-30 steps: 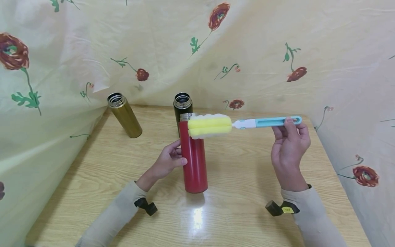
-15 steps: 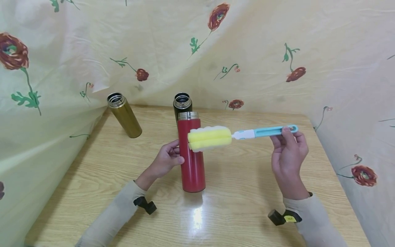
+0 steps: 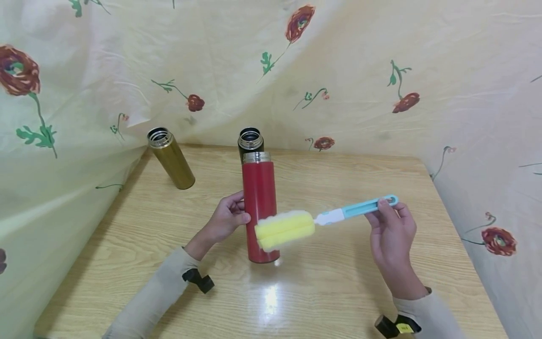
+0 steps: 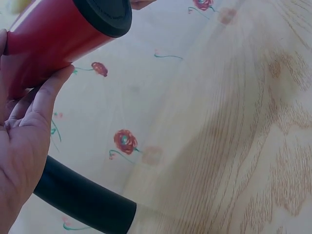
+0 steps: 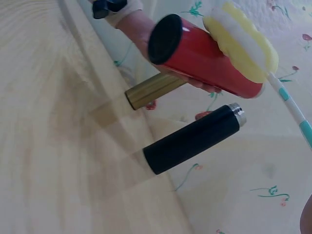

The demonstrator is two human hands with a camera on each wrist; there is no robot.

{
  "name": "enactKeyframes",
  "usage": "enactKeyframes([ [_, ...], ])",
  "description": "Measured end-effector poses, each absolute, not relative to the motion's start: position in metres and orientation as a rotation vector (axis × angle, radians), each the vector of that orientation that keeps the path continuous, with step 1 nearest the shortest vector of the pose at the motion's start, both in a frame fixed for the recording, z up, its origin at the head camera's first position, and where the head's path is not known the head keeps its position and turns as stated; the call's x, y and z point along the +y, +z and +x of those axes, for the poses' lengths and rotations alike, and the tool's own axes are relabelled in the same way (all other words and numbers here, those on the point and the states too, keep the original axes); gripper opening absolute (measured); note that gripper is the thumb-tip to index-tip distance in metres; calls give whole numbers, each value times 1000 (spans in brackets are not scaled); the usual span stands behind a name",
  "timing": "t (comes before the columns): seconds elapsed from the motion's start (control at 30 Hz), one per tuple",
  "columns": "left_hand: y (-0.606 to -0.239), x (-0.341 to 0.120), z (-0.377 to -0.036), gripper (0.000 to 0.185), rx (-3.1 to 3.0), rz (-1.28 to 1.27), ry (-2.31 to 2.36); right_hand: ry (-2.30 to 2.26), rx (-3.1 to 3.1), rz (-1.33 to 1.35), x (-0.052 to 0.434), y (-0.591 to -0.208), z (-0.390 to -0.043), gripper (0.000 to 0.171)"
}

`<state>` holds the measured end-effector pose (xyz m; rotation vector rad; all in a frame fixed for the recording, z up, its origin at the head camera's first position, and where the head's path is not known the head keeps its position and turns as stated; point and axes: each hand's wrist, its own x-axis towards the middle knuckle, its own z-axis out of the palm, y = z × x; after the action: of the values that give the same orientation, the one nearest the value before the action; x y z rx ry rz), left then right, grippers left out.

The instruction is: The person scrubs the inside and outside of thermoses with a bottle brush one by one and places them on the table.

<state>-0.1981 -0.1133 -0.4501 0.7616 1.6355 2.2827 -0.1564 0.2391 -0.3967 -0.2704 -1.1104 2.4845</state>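
While the left hand (image 3: 228, 219) keeps its grip on the red bottle (image 3: 259, 207) standing mid-frame on the desk (image 3: 338, 282), the right hand (image 3: 391, 235), pinching the brush (image 3: 322, 219) handle, has dropped the sponge from the bottle's mouth to its lower right side.

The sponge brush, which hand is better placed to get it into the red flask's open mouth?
Probably the right hand: it grips the sponge brush by its blue handle. The left hand grips the red flask, steadying it upright on the table.
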Motion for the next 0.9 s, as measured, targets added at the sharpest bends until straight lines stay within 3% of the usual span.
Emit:
enactKeyframes([
  [0.43,-448,-114,-199,87,1615,778,2292,2518,-1129,-246,241,-411,-132,4],
  [0.7,-448,-113,-198,73,1595,809,2306,2517,-1104,-150,240,-412,-134,3],
  [0.9,-449,-113,-198,76,1617,792,2300,2489,-1098,-167,238,-405,-141,7],
])
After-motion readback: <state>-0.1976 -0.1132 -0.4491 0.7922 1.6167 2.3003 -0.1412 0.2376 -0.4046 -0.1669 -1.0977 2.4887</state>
